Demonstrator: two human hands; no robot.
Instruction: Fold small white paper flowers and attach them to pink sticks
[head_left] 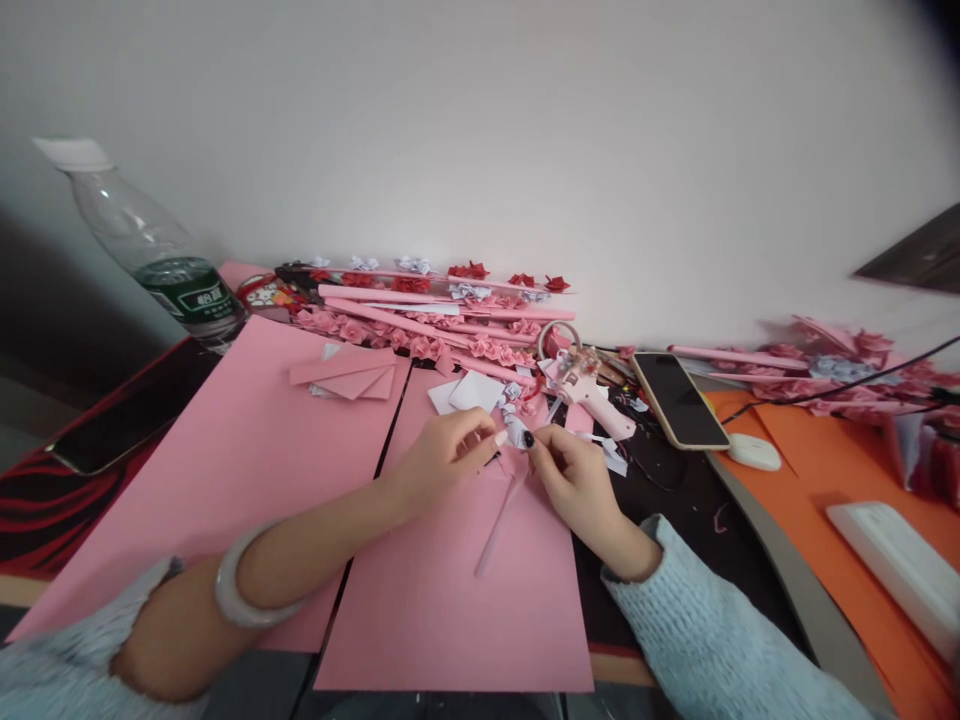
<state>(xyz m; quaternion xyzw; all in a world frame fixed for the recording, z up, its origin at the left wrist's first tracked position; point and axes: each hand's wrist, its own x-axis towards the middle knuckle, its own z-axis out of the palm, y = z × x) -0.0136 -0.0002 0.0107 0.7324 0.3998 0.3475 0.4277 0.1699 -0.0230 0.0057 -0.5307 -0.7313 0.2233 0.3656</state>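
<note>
My right hand [574, 478] is closed, thumb and forefinger pinching a small folded white paper piece [516, 432] that resembles a paper flower. Just left of it hovers my left hand [450, 455], fingers loosely curled and thumb tip apart from the paper, with nothing visible in its grip. Under the hands lies a pink paper sheet [465, 620], and on it a thin translucent stick [495, 530] slants below small pink paper bits [514, 462]. White paper squares [469, 392] and crumpled white paper flowers [511, 395] lie just beyond my fingers.
A pink glue gun [596, 400] and a phone [679, 400] lie to the right. Pink paper stems and flowers [427, 325] pile along the wall. At left stand a water bottle [176, 265] and folded pink papers [352, 372]. Orange sheets [810, 530] hold a white device [896, 565].
</note>
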